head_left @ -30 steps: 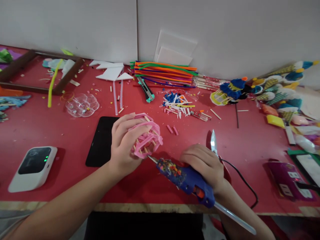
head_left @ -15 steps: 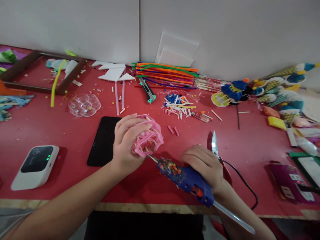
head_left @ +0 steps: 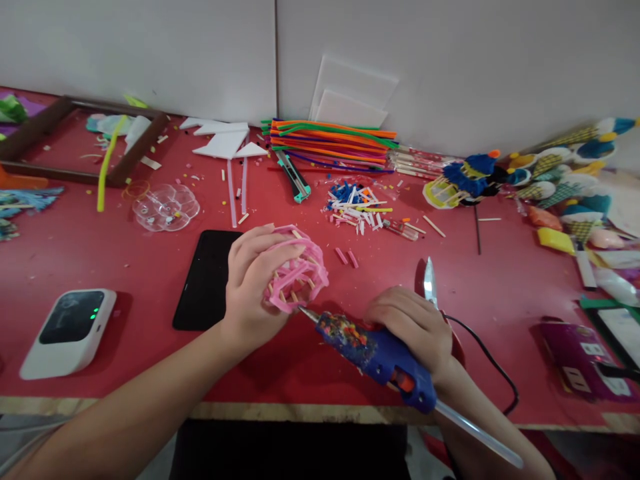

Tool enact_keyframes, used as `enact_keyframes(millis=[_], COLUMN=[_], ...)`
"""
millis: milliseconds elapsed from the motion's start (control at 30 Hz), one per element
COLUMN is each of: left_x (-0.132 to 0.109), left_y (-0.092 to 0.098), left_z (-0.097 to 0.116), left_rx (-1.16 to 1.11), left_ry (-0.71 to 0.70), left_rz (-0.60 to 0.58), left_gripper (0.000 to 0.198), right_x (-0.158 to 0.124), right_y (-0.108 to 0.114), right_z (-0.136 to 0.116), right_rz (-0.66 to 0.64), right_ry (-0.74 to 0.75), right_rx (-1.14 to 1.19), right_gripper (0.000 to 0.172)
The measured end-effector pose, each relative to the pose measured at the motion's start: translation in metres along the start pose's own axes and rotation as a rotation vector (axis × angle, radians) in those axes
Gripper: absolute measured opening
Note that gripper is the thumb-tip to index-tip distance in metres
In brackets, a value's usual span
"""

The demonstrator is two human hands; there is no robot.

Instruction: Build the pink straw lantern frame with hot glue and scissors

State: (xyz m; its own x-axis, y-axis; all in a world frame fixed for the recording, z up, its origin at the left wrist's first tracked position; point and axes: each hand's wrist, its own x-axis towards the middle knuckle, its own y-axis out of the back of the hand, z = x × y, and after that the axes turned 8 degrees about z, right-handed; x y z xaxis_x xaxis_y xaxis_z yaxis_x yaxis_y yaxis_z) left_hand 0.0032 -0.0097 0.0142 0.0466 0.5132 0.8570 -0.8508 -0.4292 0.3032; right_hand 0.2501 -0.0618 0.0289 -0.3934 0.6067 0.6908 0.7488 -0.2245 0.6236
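Your left hand (head_left: 253,287) is holding the pink openwork cage (head_left: 299,275) over the red table (head_left: 380,270); your right hand (head_left: 413,327) is gripping the glue gun (head_left: 385,357), its nozzle (head_left: 309,314) possibly touching the cage; slipping is risking burns.

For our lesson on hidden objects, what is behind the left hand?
Part of a black phone on the red table shows; the left hand, holding a pink frame, covers the rest.

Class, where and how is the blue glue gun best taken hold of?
Probably by the rear half of the glue gun, from the right, where the right hand holds it: the metal nozzle points left towards the pink piece and the glue stick juts from the back, leaving the blue body between.
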Motion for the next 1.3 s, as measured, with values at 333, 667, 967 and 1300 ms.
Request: enact_keyframes(millis=[333, 667, 967, 1300], left_x=[-0.0019, -0.0005, 0.0018, 0.0004], left_y=[0.0009, 0.0015, -0.0017, 0.0010], left_z=[-0.0012, -0.0015, -0.0010, -0.0010], left_rx=[0.001, 0.038, 0.018, 0.016], left_ry=[-0.002, -0.003, -0.015, 0.017], left_rz=[-0.016, -0.004, 0.047, 0.006], left_gripper=[0.046, 0.046, 0.040, 0.042], right_x=[0.0006, 0.0002, -0.0017, -0.0038], right_y=[0.0050, 0.0059, 0.0058, 0.0056], right_z=[-0.0025, -0.0031, -0.0032, -0.0023], right_rz=[-0.037, -0.020, -0.005, 0.004], right_ry=[-0.032, -0.025, -0.037, -0.057], right_rx=[0.003, 0.021, 0.021, 0.010], right_gripper=[0.045, 0.040, 0.034, 0.045])
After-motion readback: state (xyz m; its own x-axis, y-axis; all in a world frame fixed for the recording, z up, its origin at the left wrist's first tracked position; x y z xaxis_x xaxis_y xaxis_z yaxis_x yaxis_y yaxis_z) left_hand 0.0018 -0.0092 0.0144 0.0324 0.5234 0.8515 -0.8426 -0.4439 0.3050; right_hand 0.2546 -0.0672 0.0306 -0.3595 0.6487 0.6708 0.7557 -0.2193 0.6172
